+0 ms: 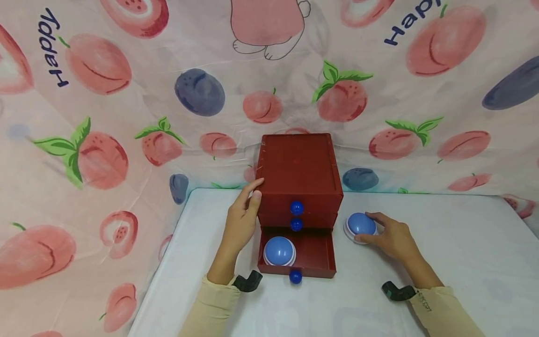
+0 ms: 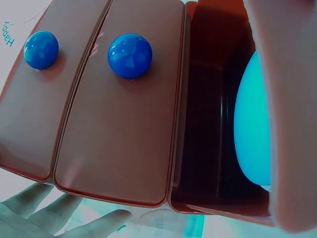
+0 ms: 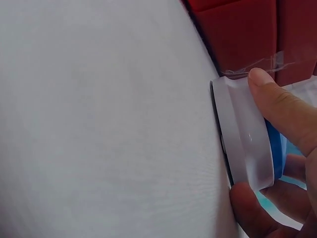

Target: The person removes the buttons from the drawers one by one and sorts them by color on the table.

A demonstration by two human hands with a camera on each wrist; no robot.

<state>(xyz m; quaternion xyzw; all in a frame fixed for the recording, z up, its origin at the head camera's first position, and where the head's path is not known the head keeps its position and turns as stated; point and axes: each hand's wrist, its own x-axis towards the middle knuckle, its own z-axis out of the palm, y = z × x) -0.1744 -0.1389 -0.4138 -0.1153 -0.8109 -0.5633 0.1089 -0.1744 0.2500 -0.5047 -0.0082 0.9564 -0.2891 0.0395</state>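
Observation:
A dark red three-drawer box [image 1: 299, 164] stands on the white table, its bottom drawer [image 1: 313, 250] pulled out. Inside that drawer, on the left, sits a push button [image 1: 279, 251] with a blue dome and white base. My left hand [image 1: 242, 217] rests along the box's left side with fingers extended; in the left wrist view its fingers [image 2: 54, 210] lie beside the closed drawers. To the right of the box, my right hand [image 1: 393, 234] grips a second push button [image 1: 361, 223] by its rim. The right wrist view shows thumb and fingers around the white base [image 3: 242, 134], close against the table.
Round blue knobs mark the upper drawer [image 1: 296, 208], the middle drawer [image 1: 296, 224] and the bottom one. A fruit-printed cloth [image 1: 202, 93] hangs behind the white table [image 1: 358, 299]. Dark curved pieces sit at both wrists, such as the left wrist mount [image 1: 248, 282].

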